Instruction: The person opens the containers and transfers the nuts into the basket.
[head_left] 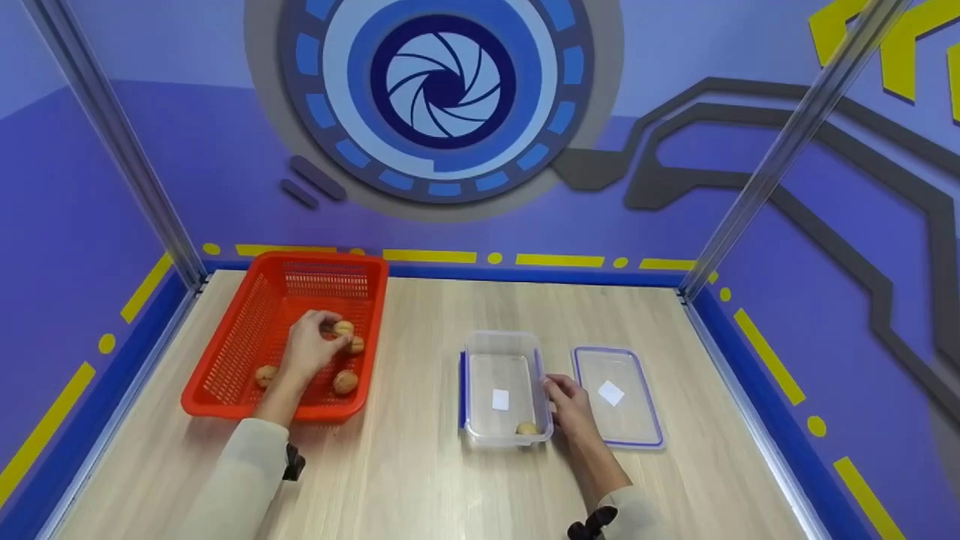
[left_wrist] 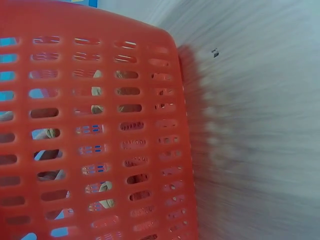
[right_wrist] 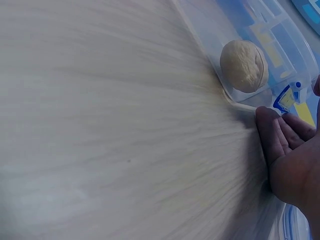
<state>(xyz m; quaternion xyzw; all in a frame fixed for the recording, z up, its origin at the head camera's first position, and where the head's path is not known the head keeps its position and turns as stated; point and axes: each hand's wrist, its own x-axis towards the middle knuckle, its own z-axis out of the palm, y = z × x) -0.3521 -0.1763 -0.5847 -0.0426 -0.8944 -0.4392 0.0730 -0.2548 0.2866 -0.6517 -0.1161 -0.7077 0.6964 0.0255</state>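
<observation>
In the head view my left hand (head_left: 309,349) is inside the red plastic basket (head_left: 196,401) and pinches a walnut (head_left: 343,328) between thumb and fingers. Right below that walnut lies another one; more walnuts (head_left: 346,382) rest on the basket floor. The left wrist view shows mostly the slotted basket wall (left_wrist: 107,120), with the hand largely hidden behind it. My right hand (head_left: 571,409) holds the right side of a clear lidless food container (head_left: 501,341). One walnut (right_wrist: 244,66) sits in its near right corner, seen through the wall in the right wrist view.
A clear lid (head_left: 630,420) with a purple-blue rim lies flat on the wooden table (head_left: 420,480), right of the container. White labels (head_left: 500,400) show on container and lid. Printed panels (head_left: 487,232) and metal posts (head_left: 795,135) enclose the table.
</observation>
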